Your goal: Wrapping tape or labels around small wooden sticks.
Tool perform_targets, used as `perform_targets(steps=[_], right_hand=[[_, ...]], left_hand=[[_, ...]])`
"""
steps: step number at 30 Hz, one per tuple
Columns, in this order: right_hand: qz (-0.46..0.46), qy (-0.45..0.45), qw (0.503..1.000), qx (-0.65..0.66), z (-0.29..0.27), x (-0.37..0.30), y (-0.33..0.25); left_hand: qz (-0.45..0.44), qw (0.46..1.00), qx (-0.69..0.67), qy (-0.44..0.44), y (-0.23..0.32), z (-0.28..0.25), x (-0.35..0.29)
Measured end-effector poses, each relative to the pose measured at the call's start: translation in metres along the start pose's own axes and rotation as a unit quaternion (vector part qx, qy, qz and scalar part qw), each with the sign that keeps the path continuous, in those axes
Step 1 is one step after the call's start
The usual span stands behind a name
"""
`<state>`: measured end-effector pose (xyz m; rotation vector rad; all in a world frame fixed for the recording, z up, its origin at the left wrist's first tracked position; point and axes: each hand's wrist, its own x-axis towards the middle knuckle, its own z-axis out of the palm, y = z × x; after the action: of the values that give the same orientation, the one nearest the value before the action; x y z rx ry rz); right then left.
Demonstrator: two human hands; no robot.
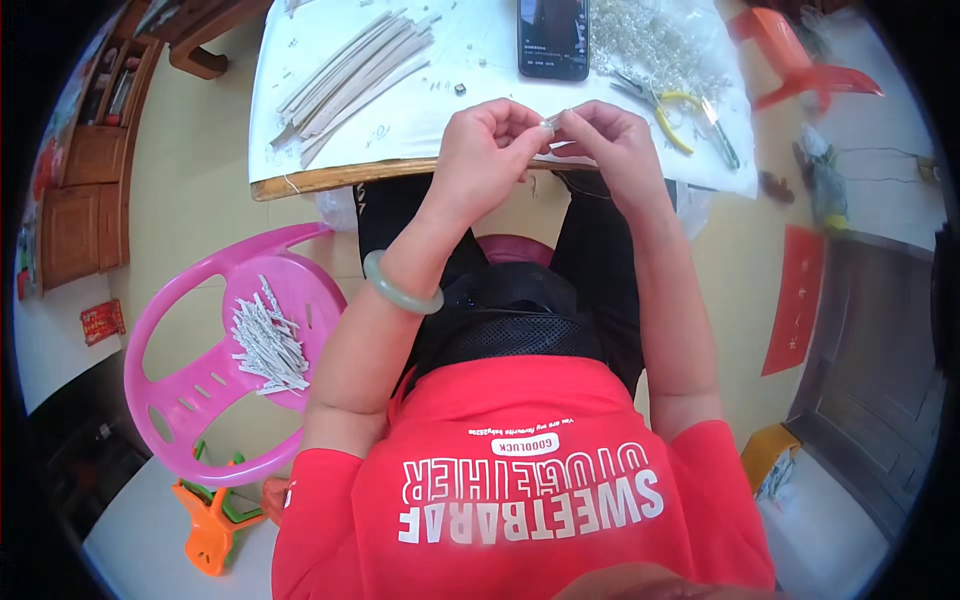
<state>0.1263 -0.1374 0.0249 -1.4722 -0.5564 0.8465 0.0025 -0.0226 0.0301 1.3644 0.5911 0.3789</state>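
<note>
My left hand (483, 158) and my right hand (618, 148) meet just above the near edge of the white-covered table (400, 130). Fingers and thumbs of both are pinched together around a tiny pale, shiny piece (549, 123), too small to name. Beyond the hands lies a black phone (553, 40) with its screen lit. A pair of pliers with yellow handles (672, 122) rests to the right of my right hand. Beside it is a slim tool with a green end (722, 142). Left of my hands, a small dark cube-like piece (460, 89) sits on the table.
Long pale strips (350, 80) are piled at the table's left. A heap of small clear, silvery pieces (660, 45) covers the far right. On my left stands a pink plastic chair (215, 350) bearing a bundle of white strips (268, 345). An orange stool (800, 75) is at far right.
</note>
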Motion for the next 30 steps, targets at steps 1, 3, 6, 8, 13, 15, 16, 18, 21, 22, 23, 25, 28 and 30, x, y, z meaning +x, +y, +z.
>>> perform_targets(steps=[1,3,6,8,13,15,16,18,21,22,23,25,28,30], right_hand=[[-0.002,-0.001,1.0,0.0,0.0,0.003,0.001],[0.019,-0.004,1.0,-0.01,-0.001,0.009,0.008],[0.043,-0.007,0.999,-0.021,-0.002,0.012,0.014],[0.052,0.002,0.998,-0.03,-0.001,0.01,0.014],[0.055,0.028,0.994,-0.087,0.003,0.004,0.013],[0.049,0.048,0.989,-0.134,0.003,0.002,0.012],[0.048,0.048,0.989,-0.134,0.002,0.002,0.013],[0.033,0.046,0.995,-0.083,-0.002,0.001,0.016],[0.021,0.062,0.998,-0.008,-0.003,-0.005,0.012],[0.024,0.08,0.996,0.015,-0.001,-0.014,0.007],[0.024,0.079,0.996,0.014,0.0,-0.027,0.007],[-0.018,0.087,0.994,-0.057,0.0,-0.05,0.008],[-0.114,0.111,0.974,-0.158,0.012,-0.052,-0.003],[-0.208,0.129,0.935,-0.256,0.022,-0.051,-0.009]], left_hand=[[0.002,1.0,0.001,0.001,-0.001,-0.001,0.003],[-0.014,1.0,0.017,0.005,-0.009,-0.002,0.007],[-0.033,0.999,0.033,0.009,-0.021,-0.002,0.01],[-0.009,0.994,0.105,0.009,-0.025,-0.001,0.012],[0.055,0.953,0.295,0.035,-0.021,0.016,0.013],[0.097,0.906,0.409,0.058,-0.016,0.024,0.013],[0.098,0.905,0.409,0.058,-0.017,0.022,0.013],[0.072,0.943,0.322,0.035,-0.021,0.015,0.015],[0.044,0.972,0.232,0.015,-0.023,0.004,0.014],[0.027,0.986,0.161,0.017,-0.022,0.0,0.013],[0.011,0.996,0.089,0.018,-0.02,-0.003,0.012],[-0.022,0.998,-0.055,0.018,-0.016,-0.005,0.011],[0.002,0.999,-0.043,-0.003,-0.019,-0.007,0.011],[0.027,0.999,-0.03,-0.02,-0.022,-0.009,0.011]])
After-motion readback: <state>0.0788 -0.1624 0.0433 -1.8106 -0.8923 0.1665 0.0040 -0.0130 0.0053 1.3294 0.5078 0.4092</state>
